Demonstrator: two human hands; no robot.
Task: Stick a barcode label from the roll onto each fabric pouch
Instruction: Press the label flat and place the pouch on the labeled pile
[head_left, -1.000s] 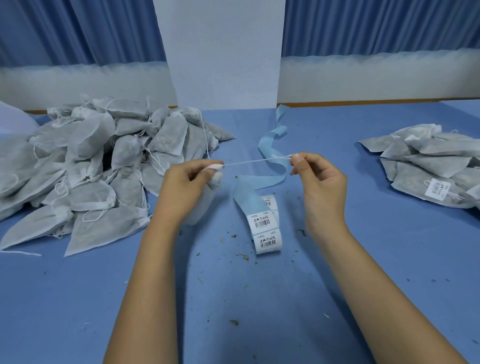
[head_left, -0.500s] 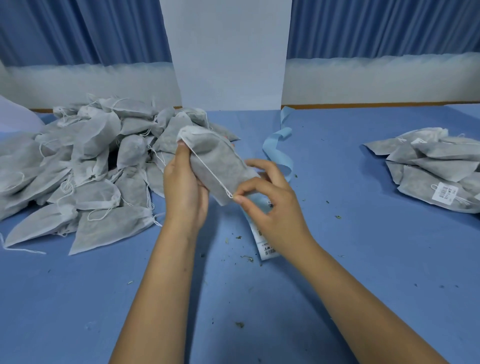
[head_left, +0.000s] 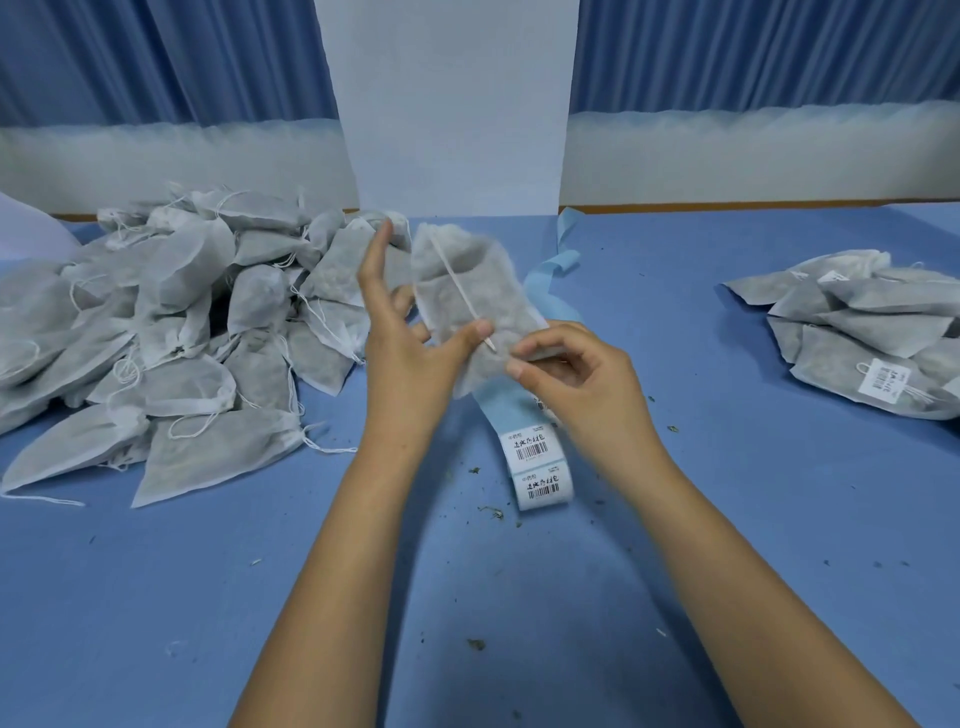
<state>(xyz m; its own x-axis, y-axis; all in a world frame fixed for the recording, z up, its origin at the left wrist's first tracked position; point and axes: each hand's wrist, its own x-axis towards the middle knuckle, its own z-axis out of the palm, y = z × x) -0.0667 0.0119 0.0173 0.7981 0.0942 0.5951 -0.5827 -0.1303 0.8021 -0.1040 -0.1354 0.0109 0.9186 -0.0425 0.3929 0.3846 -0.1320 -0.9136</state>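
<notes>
White drawstring (head_left: 458, 283), taut earlier, now lies on the grey fabric pouch (head_left: 498, 306) mid-frame; your left hand (head_left: 410, 338) and right hand (head_left: 576, 374) both pinch the pouch, so label next.

I'm watching through one wide-angle camera riding on the person's head, facing forward and tilting down over the bench (head_left: 727, 545). Forearms are entering from the bottom edge. The left hand (head_left: 410, 338) and right hand (head_left: 582, 379) are holding a pouch (head_left: 488, 291) close in at centre, with the curtain (head_left: 156, 57) running along the top.
</notes>
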